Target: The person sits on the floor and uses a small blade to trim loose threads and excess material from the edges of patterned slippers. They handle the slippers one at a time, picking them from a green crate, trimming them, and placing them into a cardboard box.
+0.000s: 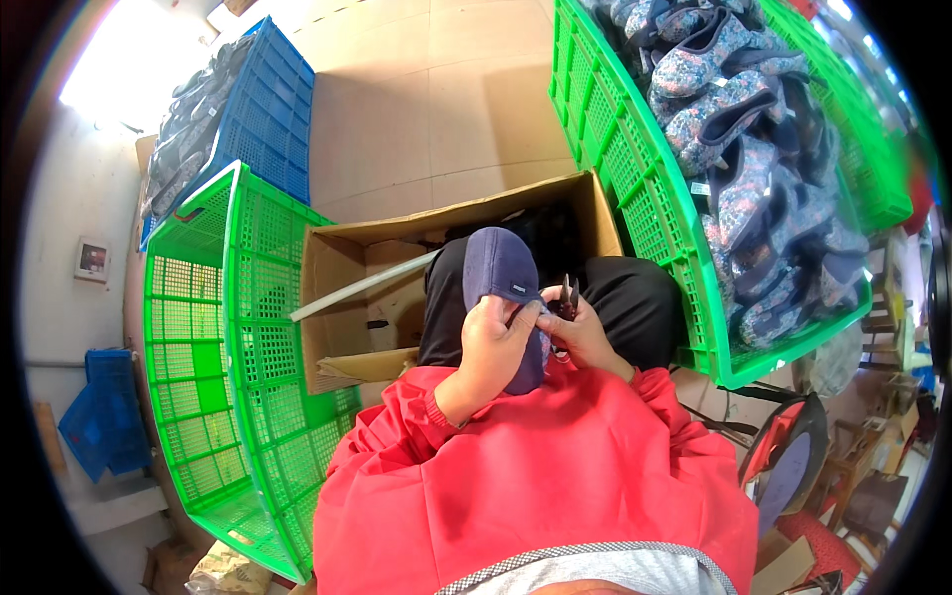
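Over my lap, a navy blue cloth shoe (501,260) stands with its rounded end pointing away from me and a small dark label on its side. My left hand (493,345) is closed around its near part, the thumb laid along the edge. Close against it, my right hand (592,340) holds a small pair of thread snips (568,297), dark blades pointing up and away and some red at the handle. The right fingertips meet the shoe's edge beside my left thumb. The shoe's near end is partly covered by my hands.
In front of my knees sits an open cardboard box (347,260) with a pale bar (367,284) across it. To the left stand a green crate (238,397) and a blue crate (266,109) with dark shoes. At right, a green crate (635,169) is heaped with floral shoes (749,183).
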`<state>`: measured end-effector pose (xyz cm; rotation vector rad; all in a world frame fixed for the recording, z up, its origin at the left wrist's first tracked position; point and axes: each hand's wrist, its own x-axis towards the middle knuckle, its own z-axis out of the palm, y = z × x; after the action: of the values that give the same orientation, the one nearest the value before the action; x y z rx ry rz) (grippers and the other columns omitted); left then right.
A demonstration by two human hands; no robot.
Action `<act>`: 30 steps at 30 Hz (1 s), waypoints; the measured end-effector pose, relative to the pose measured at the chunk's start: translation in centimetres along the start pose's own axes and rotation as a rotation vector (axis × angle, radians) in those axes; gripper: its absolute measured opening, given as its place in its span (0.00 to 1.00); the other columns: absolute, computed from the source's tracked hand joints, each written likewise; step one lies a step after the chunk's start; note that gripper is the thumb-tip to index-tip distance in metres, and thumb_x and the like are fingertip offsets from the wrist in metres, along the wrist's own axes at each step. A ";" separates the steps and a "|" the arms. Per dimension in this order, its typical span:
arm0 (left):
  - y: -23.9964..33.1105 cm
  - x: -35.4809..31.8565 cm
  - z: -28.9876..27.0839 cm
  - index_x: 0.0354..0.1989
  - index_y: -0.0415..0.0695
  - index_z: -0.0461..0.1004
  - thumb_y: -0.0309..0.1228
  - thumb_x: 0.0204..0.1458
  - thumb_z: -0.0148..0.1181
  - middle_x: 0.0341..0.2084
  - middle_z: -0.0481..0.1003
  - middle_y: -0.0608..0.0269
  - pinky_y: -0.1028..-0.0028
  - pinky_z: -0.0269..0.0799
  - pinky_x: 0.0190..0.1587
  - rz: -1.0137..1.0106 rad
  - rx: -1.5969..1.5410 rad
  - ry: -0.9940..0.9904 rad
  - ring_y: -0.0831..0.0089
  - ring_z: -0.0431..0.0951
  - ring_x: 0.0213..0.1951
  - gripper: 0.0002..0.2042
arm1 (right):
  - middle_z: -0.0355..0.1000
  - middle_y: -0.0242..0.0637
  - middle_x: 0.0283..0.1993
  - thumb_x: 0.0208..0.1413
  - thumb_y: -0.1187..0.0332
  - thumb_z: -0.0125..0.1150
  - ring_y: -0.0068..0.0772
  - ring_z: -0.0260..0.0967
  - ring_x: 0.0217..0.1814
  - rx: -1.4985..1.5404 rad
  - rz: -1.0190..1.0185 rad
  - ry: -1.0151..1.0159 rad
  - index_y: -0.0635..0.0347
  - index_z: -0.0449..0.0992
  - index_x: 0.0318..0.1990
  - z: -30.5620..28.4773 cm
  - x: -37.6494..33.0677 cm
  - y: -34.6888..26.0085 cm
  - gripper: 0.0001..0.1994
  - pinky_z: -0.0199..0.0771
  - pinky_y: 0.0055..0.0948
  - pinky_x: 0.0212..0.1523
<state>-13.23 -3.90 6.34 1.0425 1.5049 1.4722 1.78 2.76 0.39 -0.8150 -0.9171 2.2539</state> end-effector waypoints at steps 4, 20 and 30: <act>3.4 -0.5 -1.0 0.32 0.36 0.74 0.32 0.52 0.67 0.27 0.79 0.47 0.59 0.74 0.34 0.144 0.543 0.106 0.48 0.80 0.31 0.11 | 0.70 0.24 0.31 0.57 0.73 0.69 0.12 0.60 0.22 0.031 0.071 -0.072 0.54 0.70 0.47 1.8 0.7 -0.4 0.15 0.54 0.15 0.21; -3.8 -0.7 -7.5 0.44 0.38 0.77 0.23 0.48 0.67 0.33 0.79 0.52 0.66 0.76 0.36 0.383 0.716 0.273 0.56 0.80 0.34 0.14 | 0.69 0.25 0.26 0.56 0.72 0.69 0.16 0.65 0.26 -0.538 -0.086 0.076 0.59 0.68 0.32 2.7 2.9 5.1 0.12 0.66 0.21 0.28; -6.7 -1.1 -10.3 0.35 0.40 0.71 0.18 0.44 0.67 0.31 0.72 0.58 0.69 0.73 0.34 0.122 0.638 0.296 0.61 0.74 0.33 0.12 | 0.66 0.24 0.29 0.56 0.72 0.70 0.14 0.62 0.30 -0.506 -0.150 0.143 0.58 0.68 0.33 3.0 2.5 6.3 0.12 0.65 0.19 0.32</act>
<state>-22.67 -8.64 -0.03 1.3365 2.2461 1.2886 -3.66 -0.54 -3.46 -1.0663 -1.4522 1.8276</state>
